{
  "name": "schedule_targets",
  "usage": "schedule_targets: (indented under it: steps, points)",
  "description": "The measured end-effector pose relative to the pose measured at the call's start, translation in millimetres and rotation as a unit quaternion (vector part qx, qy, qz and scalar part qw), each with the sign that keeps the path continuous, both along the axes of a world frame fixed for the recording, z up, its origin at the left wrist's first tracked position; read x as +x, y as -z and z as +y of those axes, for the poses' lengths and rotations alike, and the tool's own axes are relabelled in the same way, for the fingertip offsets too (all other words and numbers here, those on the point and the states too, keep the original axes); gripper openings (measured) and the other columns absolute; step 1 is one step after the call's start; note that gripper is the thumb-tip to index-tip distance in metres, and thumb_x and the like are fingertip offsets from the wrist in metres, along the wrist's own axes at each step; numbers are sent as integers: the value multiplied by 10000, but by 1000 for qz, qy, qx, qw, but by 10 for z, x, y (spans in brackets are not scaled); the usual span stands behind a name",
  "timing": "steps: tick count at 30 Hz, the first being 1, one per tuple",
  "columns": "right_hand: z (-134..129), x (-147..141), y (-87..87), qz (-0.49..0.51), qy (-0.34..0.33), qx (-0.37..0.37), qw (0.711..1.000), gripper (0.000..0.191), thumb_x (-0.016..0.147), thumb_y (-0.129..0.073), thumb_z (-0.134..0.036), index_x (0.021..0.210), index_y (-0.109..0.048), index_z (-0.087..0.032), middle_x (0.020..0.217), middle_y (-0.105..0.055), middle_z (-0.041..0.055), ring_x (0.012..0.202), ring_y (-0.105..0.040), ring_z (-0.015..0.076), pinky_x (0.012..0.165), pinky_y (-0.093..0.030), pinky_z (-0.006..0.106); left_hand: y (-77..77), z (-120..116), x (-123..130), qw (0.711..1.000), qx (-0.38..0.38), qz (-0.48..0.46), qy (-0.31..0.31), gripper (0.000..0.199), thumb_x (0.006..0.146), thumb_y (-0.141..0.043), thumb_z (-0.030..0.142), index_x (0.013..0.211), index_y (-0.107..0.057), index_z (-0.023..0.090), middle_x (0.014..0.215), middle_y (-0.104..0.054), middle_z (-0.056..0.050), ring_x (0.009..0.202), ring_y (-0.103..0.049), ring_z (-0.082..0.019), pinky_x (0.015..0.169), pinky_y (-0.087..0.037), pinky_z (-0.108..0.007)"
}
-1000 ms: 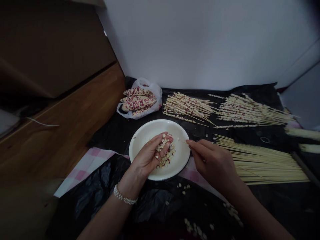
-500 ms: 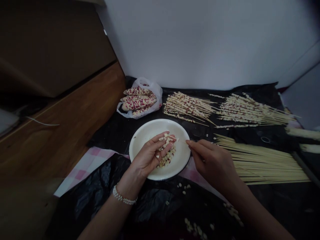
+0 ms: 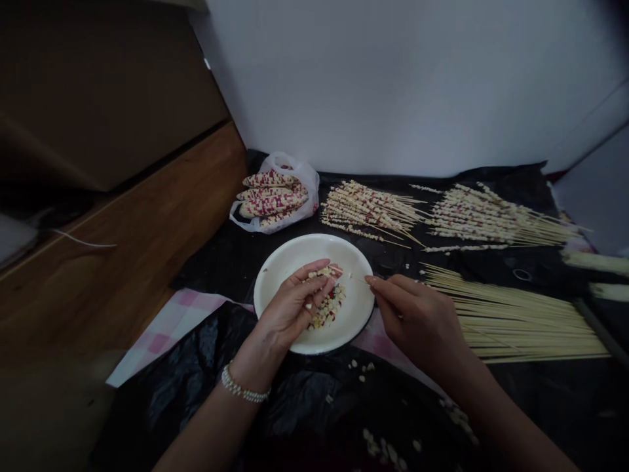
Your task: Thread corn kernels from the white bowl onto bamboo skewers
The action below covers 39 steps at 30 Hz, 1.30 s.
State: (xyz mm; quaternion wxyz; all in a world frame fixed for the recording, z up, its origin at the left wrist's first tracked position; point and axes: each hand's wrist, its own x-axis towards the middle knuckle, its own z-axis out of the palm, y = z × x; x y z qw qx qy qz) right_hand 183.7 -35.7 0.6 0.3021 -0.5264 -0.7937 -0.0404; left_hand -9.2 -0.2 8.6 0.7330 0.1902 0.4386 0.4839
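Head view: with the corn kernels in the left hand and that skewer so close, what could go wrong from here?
The corn kernels sit loosely in the left hand and might slip past the white plate; loose kernels lie on the black plastic sheet. The thin skewer pinched in the right hand points toward the left fingers, so it could prick them.

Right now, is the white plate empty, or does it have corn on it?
Not empty: corn kernels lie heaped on the white plate.
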Motion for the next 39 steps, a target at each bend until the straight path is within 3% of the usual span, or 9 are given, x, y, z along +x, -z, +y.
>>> schedule_targets:
  steps: [3, 9, 15, 28, 34, 39]
  points:
    - [-2, 3, 2, 5, -5, -2, 1000, 263, 890, -487, -227, 1091, -657, -211, 774, -655, 6, 692, -607, 120, 565, -369, 240, 16, -7, -8, 1000, 5, 4, -1, 312, 713, -674, 23, 1006, -664, 130, 950, -710, -81, 948, -666, -147, 844, -524, -189]
    - [-4, -5, -5, 6, -5, -2, 1000, 262, 894, -480, -226, 1083, -660, -209, 754, -651, 9, 673, -599, 119, 556, -369, 244, 13, -18, -8, 999, 23, 16, 16, 441, 671, -691, -10, 1076, -640, 158, 946, -711, -67, 823, -681, -120, 793, -537, -192]
    - [-2, -15, -13, 3, -6, -3, 1000, 275, 895, -467, -221, 1093, -658, -207, 762, -658, 18, 679, -600, 120, 549, -376, 247, 18, -13, 0, 1000, 5, 5, -24, 310, 688, -699, 25, 974, -669, 140, 915, -716, -69, 920, -673, -150, 845, -531, -211]
    - [-10, -7, -21, 3, -8, 1, 1000, 264, 892, -486, -221, 1093, -656, -215, 762, -647, 4, 676, -599, 116, 554, -362, 244, 48, -1, -20, 999, 18, 21, -18, 131, 717, -715, 101, 839, -685, 137, 755, -711, -27, 642, -663, -69, 590, -534, -103]
    - [-22, 2, -22, 4, -4, 6, 1000, 268, 890, -484, -226, 1097, -653, -221, 745, -641, 2, 666, -590, 115, 549, -360, 245, 48, -6, -18, 1000, 8, 3, -17, 204, 753, -674, 94, 952, -699, 135, 850, -718, -55, 747, -677, -94, 646, -552, -130]
    - [-25, -4, -21, 1, -11, -3, 1000, 277, 894, -473, -224, 1111, -646, -212, 757, -645, 9, 668, -588, 119, 546, -365, 251, 28, -11, -12, 999, -7, -1, -34, 226, 726, -676, 41, 935, -702, 124, 791, -710, -48, 708, -670, -82, 645, -548, -120]
